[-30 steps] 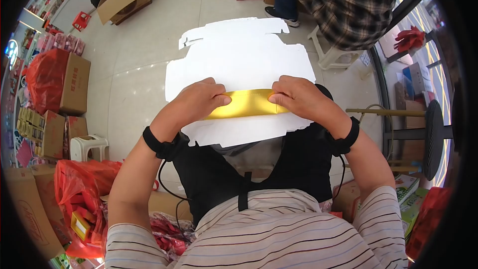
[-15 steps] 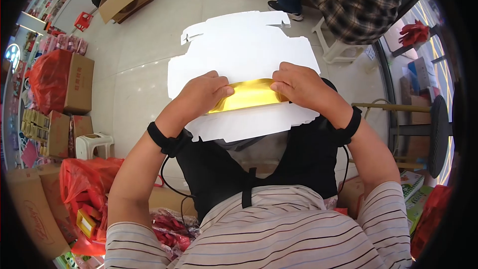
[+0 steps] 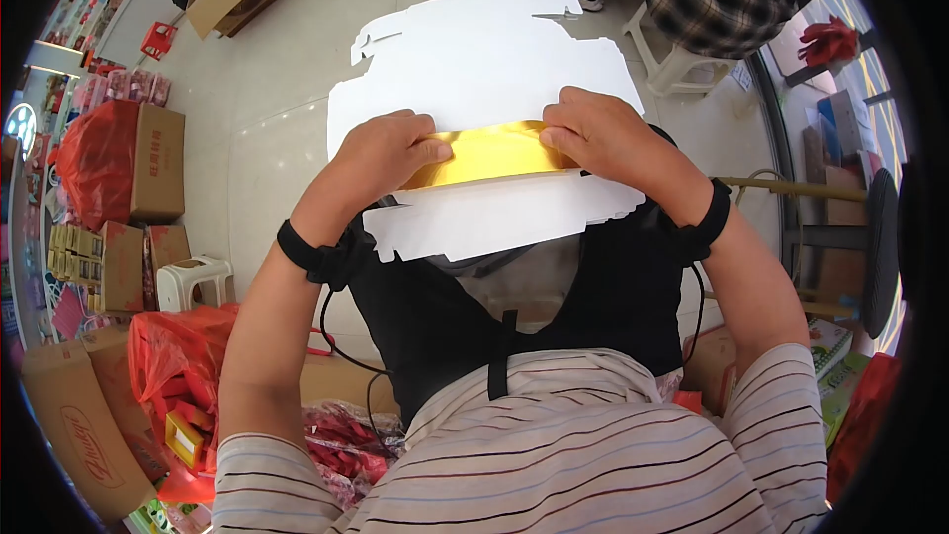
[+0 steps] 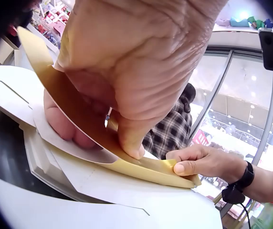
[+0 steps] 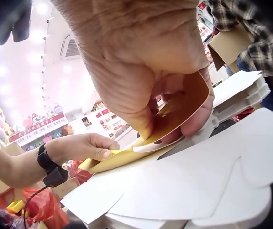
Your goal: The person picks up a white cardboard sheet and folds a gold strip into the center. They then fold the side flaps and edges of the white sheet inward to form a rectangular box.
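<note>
Over white card sheets [image 3: 484, 59] — pinching a gold strip [image 3: 496, 155] near both ends with left hand [image 3: 384, 152] and right hand [image 3: 601, 135] — thumbs pressed, fingers curled

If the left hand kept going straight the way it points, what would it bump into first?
The gold strip, which the left hand grips. Beyond it, the white card lies along that line, though depth is unclear: the hand might brush it or pass above.
</note>
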Demonstrator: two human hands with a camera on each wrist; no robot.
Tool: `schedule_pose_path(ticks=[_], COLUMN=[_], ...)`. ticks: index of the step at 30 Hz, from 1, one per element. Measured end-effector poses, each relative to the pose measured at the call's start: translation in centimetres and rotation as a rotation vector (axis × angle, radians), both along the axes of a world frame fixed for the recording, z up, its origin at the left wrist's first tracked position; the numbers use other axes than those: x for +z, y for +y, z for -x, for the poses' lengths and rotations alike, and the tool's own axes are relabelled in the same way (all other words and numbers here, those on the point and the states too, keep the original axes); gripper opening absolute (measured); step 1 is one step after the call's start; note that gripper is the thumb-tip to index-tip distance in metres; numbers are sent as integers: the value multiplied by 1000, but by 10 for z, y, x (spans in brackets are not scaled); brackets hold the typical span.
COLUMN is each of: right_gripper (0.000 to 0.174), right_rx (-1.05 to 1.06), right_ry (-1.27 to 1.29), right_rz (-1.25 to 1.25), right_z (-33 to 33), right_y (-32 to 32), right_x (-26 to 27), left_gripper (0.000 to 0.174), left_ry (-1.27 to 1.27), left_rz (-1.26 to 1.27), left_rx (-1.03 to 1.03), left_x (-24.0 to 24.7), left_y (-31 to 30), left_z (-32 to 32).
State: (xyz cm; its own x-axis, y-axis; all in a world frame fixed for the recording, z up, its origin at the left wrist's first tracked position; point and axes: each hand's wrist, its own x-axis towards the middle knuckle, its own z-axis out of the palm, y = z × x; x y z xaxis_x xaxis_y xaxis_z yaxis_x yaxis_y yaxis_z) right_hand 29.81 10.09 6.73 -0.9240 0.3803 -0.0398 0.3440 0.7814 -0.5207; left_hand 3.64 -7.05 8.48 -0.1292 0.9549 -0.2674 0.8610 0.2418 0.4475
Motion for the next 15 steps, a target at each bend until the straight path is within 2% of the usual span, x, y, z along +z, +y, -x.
schedule_pose_path(ticks=[7, 10, 15], right_gripper=[28, 26, 21], right_rx=[-24, -10, -41], right_ry=[-14, 8, -33], right_rz=[12, -16, -57], right_z=[2, 0, 1], right_y=[0, 0, -9], right_x=[-1, -3, -1], left_gripper=[35, 34, 37], left_ry=[49, 5, 89], left_rz=[-106, -44, -90], left_rx=[-37, 54, 40], left_x=[-8, -6, -11], left_y=[0, 1, -4], left_z=[-1, -6, -8])
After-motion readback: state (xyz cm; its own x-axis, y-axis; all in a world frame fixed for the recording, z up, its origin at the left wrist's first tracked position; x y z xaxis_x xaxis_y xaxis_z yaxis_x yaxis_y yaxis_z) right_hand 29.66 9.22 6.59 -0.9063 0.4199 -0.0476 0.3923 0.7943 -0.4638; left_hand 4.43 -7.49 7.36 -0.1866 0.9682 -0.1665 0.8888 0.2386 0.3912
